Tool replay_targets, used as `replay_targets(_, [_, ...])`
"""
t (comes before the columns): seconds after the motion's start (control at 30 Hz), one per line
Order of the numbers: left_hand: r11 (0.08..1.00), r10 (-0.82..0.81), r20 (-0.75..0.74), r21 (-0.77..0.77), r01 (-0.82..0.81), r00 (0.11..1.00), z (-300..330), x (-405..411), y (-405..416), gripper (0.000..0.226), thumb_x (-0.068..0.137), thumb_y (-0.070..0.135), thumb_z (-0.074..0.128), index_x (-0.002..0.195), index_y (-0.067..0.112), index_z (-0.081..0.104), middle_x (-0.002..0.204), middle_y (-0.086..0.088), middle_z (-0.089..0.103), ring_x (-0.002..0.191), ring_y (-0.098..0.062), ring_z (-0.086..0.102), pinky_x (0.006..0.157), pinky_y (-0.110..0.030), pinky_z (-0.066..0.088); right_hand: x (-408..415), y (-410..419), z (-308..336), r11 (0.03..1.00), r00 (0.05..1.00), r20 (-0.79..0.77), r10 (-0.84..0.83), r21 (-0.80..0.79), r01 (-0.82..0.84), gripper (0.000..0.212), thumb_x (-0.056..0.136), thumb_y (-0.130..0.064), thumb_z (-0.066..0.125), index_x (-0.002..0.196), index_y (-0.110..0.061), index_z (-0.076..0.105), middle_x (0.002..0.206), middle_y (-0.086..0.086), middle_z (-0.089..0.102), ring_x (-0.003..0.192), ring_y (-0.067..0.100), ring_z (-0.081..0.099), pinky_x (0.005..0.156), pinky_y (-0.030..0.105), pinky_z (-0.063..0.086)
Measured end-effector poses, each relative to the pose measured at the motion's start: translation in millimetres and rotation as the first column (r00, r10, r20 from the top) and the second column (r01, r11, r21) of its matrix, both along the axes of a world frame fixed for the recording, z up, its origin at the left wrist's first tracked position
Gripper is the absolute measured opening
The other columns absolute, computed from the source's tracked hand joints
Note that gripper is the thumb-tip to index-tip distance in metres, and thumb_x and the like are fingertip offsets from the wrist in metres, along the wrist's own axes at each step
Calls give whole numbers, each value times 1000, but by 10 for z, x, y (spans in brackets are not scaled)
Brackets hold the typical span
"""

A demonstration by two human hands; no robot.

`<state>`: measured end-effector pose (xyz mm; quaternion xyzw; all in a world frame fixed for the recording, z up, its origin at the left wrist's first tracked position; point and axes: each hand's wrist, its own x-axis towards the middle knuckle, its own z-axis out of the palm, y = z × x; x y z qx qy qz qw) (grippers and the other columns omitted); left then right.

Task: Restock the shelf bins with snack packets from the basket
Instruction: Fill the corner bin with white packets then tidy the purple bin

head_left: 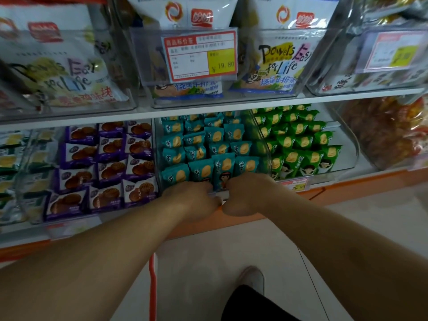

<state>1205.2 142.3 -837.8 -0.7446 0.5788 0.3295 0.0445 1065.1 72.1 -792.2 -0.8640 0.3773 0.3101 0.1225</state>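
Teal packets [208,144] already pack the middle bin [262,144] at twelve o'clock; left hand [192,198] and right hand [245,193] curl around the front-row packet [221,172]. Nearly done here, I'd judge; no basket visible.

I see the lower shelf [231,113] carrying clear bins [261,144] of purple [108,167], teal [203,144] and green snack packets [298,142].

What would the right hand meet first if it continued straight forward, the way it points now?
Most likely the front row of teal packets in the middle bin: the right hand is at that bin's front edge, fingers seemingly already on one packet. Depth is hard to judge.
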Motion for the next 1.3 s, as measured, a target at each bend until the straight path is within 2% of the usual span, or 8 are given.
replay_targets(0.13, [999,13,-3,47,-13,1000,34,1,-18,45,95,65,46,117,29,63,112,1,64,104,-22,62,85,-32,53,-61,2,0,1000,1000,19,18,23,-19,36,88,-44,56,119,-26,54,111,-3,60,106,22,60,89,38,53])
replay_targets(0.23, [999,-2,24,48,1,1000,44,12,-10,47,95,64,47,91,19,60,91,0,60,89,-20,62,66,-31,46,-95,-1,34,998,997,57,54,-29,-53,21,87,-36,58,105,-26,57,98,-2,59,96,23,63,81,38,57])
replay_targets(0.37, [995,-25,32,-94,28,999,190,-38,153,26,99,40,53,77,27,47,96,-1,60,96,-23,61,78,-33,52,-244,25,83,994,970,240,41,-109,-14,28,87,-29,58,114,-27,64,107,1,62,97,26,65,78,40,59])
replay_targets(0.47, [943,-29,49,-329,44,998,393,-233,262,7,96,27,55,101,26,60,103,3,57,100,-21,60,77,-34,51,-494,86,135,989,870,492,-23,-115,91,34,83,-11,55,112,-25,65,108,-1,62,94,26,62,75,41,59])
replay_targets(0.6, [857,-132,-68,-509,80,989,650,-755,162,33,95,19,53,128,24,58,118,4,55,110,-18,52,84,-37,49,-1095,-136,197,896,662,735,-147,-184,403,24,74,0,49,84,-20,57,82,-4,58,74,24,57,61,44,55])
replay_targets(0.9, [949,-167,-37,-279,150,985,476,-1815,-816,45,94,22,59,137,18,47,133,-7,47,119,-30,53,81,-36,48,-1817,-821,263,962,936,283,-210,-110,250,55,75,-26,61,128,-39,64,131,-5,64,128,22,56,108,34,40])
replay_targets(1.17, [995,-19,-108,-98,8,994,202,-1911,-1302,38,98,42,53,126,16,54,126,-11,55,109,-30,57,80,-32,46,-1861,-1194,89,974,960,167,-223,77,213,100,45,-71,18,131,-44,63,142,-6,60,134,25,52,109,41,46])
replay_targets(1.3, [995,8,-10,-95,-9,1000,112,-2000,-1290,55,97,53,49,141,22,44,137,-10,44,125,-34,51,98,-40,49,-1894,-1208,13,988,965,212,-155,7,157,82,57,-68,23,122,-40,65,135,-6,63,127,23,56,101,38,48])
